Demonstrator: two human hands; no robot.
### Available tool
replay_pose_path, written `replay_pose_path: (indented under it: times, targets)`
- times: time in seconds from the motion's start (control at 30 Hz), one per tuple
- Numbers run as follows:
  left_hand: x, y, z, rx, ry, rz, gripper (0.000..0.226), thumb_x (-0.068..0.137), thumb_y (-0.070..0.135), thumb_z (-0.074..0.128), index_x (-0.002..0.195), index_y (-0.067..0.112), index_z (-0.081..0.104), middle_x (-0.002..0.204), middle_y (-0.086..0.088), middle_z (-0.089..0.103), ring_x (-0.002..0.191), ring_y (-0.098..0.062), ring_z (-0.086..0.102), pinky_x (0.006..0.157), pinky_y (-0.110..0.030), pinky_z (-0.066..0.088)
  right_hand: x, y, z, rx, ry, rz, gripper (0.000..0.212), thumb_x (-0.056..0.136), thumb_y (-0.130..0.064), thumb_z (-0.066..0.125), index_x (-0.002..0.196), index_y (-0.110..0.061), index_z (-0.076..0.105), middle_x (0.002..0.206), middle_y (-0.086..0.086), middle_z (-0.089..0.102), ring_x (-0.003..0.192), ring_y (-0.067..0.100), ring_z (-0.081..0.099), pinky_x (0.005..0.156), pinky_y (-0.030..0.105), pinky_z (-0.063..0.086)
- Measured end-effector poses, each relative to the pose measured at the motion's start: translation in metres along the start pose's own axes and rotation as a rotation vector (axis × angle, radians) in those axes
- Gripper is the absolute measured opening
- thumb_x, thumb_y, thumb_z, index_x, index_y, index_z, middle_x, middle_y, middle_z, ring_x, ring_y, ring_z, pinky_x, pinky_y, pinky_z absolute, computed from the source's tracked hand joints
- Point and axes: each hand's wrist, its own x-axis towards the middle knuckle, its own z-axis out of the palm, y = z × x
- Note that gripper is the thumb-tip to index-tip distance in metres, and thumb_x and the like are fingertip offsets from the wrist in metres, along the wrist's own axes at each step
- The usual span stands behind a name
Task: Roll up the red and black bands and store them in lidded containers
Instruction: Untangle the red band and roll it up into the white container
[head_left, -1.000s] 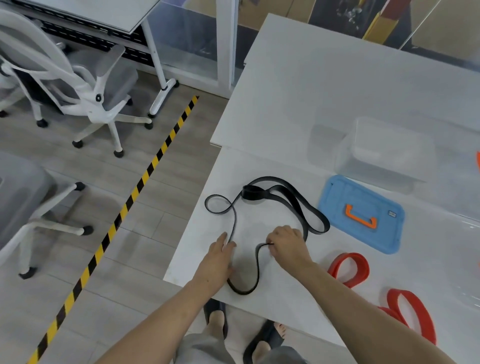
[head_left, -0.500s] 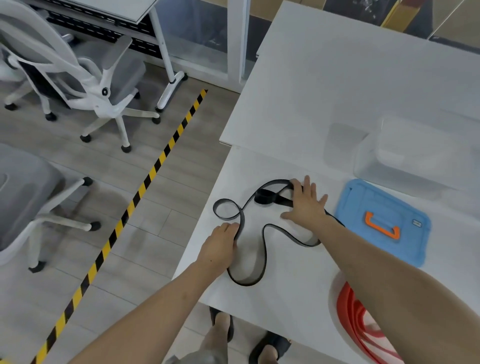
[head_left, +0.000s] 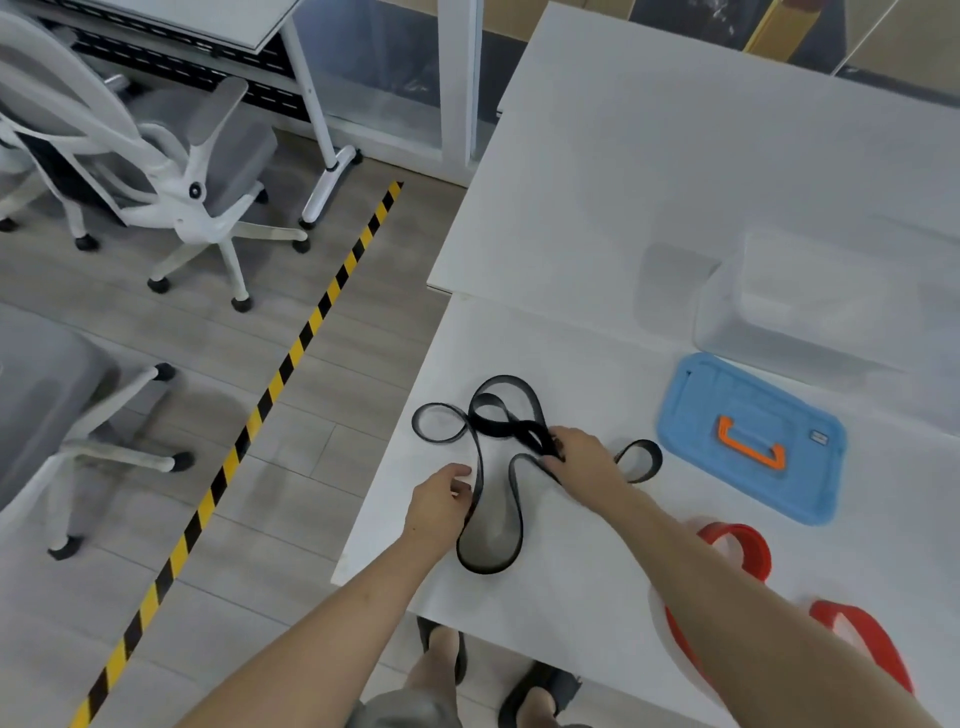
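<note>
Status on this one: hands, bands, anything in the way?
Left hand pinches a black band strand, right hand grips its bunched middle. Band unrolled, sprawled on table. Red band untouched, blue lid off container, nothing blocking.

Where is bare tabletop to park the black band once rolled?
Widest: the far table behind and left of the clear container. Also the strip between the black band and the table seam, left of the blue lid. Crowded: the near edge, with left hand, right hand and red band.
</note>
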Motion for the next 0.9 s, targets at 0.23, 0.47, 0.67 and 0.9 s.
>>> replay_pose_path:
  times: [0.23,0.47,0.67,0.9]
  targets:
    - [-0.015,0.001,0.012,-0.017,-0.017,-0.016,0.035,0.101,0.007,0.047,0.127,0.016,0.069,0.126,-0.001,0.073,0.117,-0.018,0.066,0.094,-0.022,0.048,-0.026,-0.008,0.014,0.013,0.014,0.038,0.044,0.088,-0.037,0.074,0.125,-0.020,0.058,0.110,0.004,0.066,0.102,0.027,0.065,0.086,0.042,0.054]
    - [-0.014,-0.001,0.002,-0.120,-0.036,-0.071,0.035,0.103,0.013,0.048,0.132,0.018,0.067,0.123,0.000,0.072,0.111,-0.022,0.067,0.092,-0.030,0.054,-0.023,-0.028,0.006,0.285,0.263,0.276,0.024,0.095,-0.021,0.067,0.117,-0.011,0.070,0.097,0.005,0.077,0.091,0.026,0.069,0.072,0.029,0.040]
    - [-0.012,-0.011,0.001,-0.337,-0.083,-0.151,0.032,0.100,0.006,0.051,0.127,0.012,0.066,0.110,0.000,0.078,0.107,-0.027,0.073,0.100,-0.046,0.059,-0.015,-0.066,0.016,0.521,0.260,0.266,0.032,0.094,-0.034,0.070,0.116,-0.011,0.068,0.101,0.001,0.075,0.094,0.024,0.069,0.071,0.030,0.047]
    - [-0.014,-0.019,-0.009,-0.362,-0.121,-0.139,0.029,0.099,0.007,0.050,0.119,0.019,0.068,0.111,-0.002,0.076,0.109,-0.030,0.072,0.101,-0.048,0.059,-0.011,-0.090,0.049,0.186,0.096,0.240,0.100,0.068,-0.062,0.085,0.141,-0.009,0.041,0.133,0.010,0.050,0.125,0.030,0.052,0.097,0.046,0.052]
